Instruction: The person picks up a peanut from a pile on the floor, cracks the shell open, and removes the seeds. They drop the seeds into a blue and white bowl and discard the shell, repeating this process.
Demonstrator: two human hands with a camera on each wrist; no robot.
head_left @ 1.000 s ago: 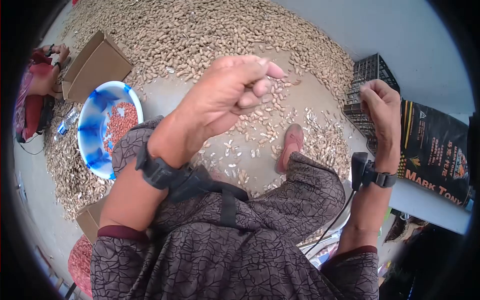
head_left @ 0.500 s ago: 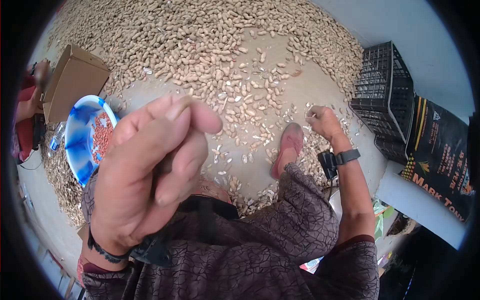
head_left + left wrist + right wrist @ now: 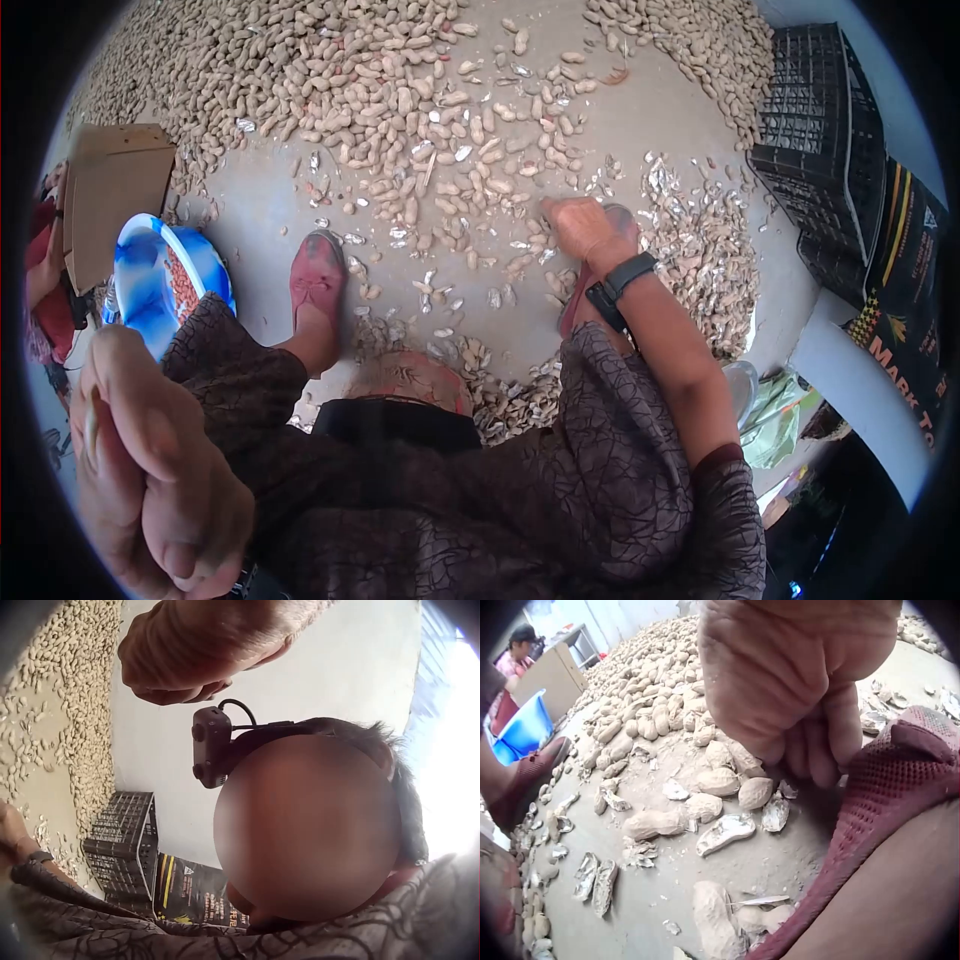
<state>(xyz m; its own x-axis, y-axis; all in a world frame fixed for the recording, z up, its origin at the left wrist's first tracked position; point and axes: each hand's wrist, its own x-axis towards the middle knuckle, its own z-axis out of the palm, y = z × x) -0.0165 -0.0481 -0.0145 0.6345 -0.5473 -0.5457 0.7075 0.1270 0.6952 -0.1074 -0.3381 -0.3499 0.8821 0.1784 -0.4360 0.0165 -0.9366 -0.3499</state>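
Observation:
Low over the floor beside the right shoe (image 3: pixel 622 222), my right hand (image 3: pixel 585 228) has its back to the head camera. In the right wrist view that hand (image 3: pixel 799 679) hangs with fingers bent down, close to whole peanuts (image 3: pixel 718 781) and split shells (image 3: pixel 726 832); what its fingertips touch is hidden. My left hand (image 3: pixel 160 470) is raised near the head camera at lower left, fingers curled and thumb against them, no object visible in it. The left wrist view shows this hand (image 3: pixel 206 652) at the top, before a pale wall.
A blue and white basin (image 3: pixel 205 262) with red kernels (image 3: pixel 180 288) stands at the left, by a cardboard box (image 3: pixel 118 200) and another person (image 3: pixel 517 656). Peanuts (image 3: pixel 330 75) are heaped at the back. Black crates (image 3: pixel 815 130) and a black sack (image 3: pixel 905 290) stand right.
My right hand has come down and leftward to the floor beside the shoe. My left hand has moved down and left, away from above the lap. The head view has shifted, showing both shoes.

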